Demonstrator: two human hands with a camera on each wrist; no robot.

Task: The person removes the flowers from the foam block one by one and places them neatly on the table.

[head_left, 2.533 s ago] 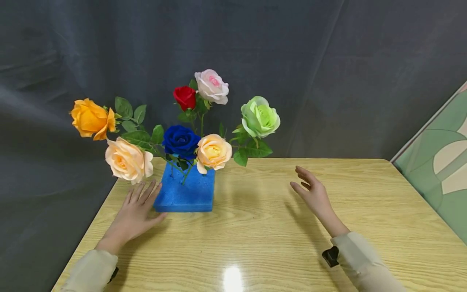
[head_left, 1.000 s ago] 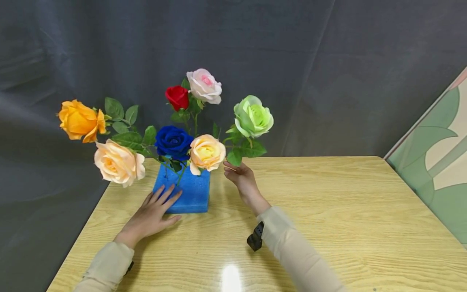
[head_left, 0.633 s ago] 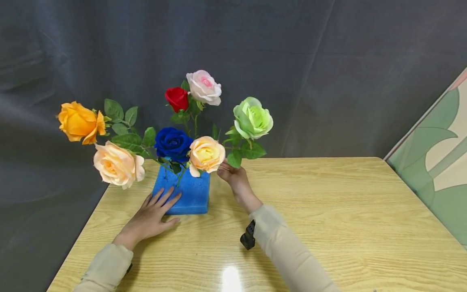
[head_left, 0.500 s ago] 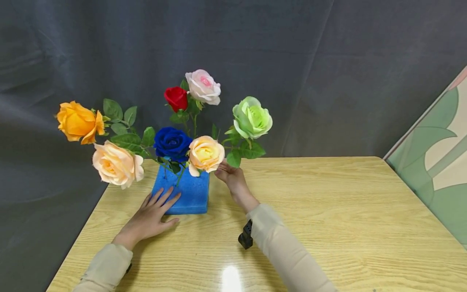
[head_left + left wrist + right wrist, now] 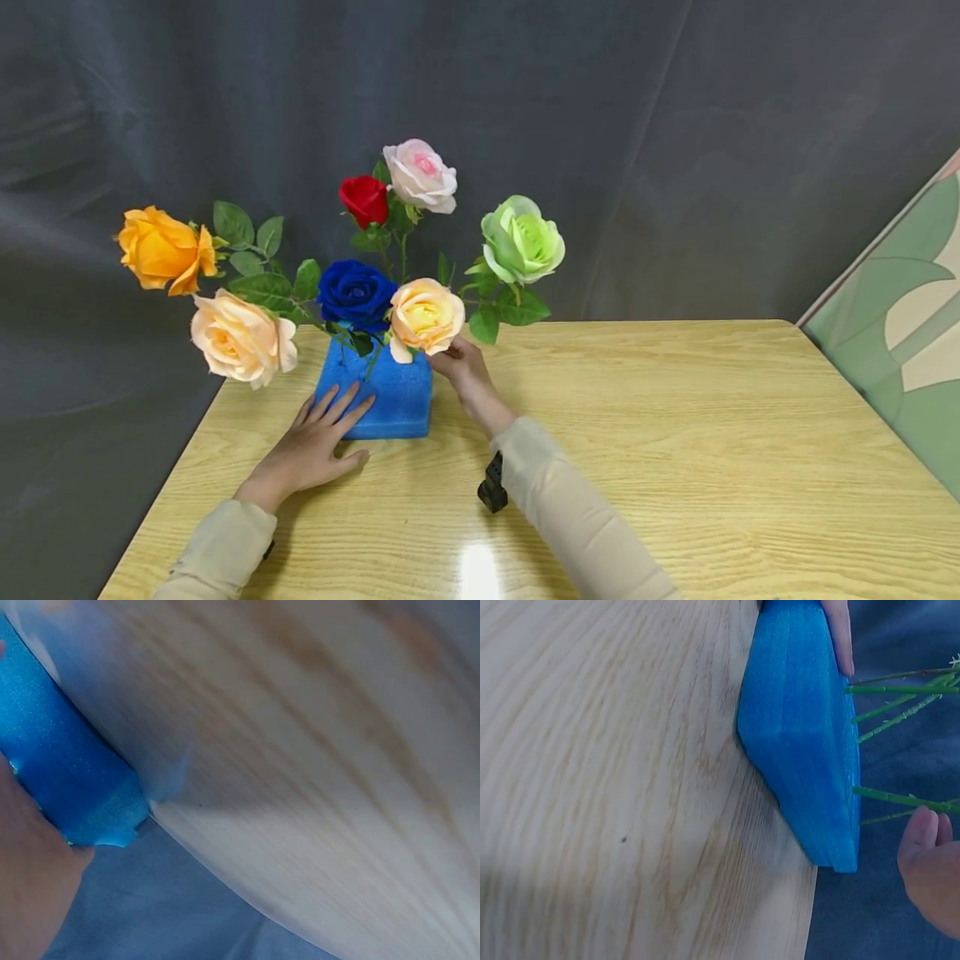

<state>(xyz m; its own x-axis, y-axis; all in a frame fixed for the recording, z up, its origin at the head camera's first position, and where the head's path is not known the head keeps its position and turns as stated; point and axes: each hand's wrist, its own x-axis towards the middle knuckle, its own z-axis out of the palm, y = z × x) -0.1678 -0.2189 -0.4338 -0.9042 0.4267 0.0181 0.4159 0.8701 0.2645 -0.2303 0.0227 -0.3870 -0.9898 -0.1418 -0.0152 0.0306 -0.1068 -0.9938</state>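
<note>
Artificial roses stand in a blue foam block. My left hand lies with straight, spread fingers over the block's front left part. Behind the front peach rose, my right hand reaches in from the right, its fingertips hidden there in the head view. In the right wrist view, the thumb and a finger of that right hand pinch a green rose stem just above the foam. The pale green rose leans out over this hand. In the left wrist view the foam is beside the fingers.
Also in the block are an orange rose, another peach rose, a blue rose, a red rose and a pale pink rose. Dark curtain hangs behind the wooden table; a patterned panel is at right.
My right hand has come leftward from the table's right side to the stems behind the front peach rose. My left hand has moved right onto the foam block. The roses keep their arrangement.
</note>
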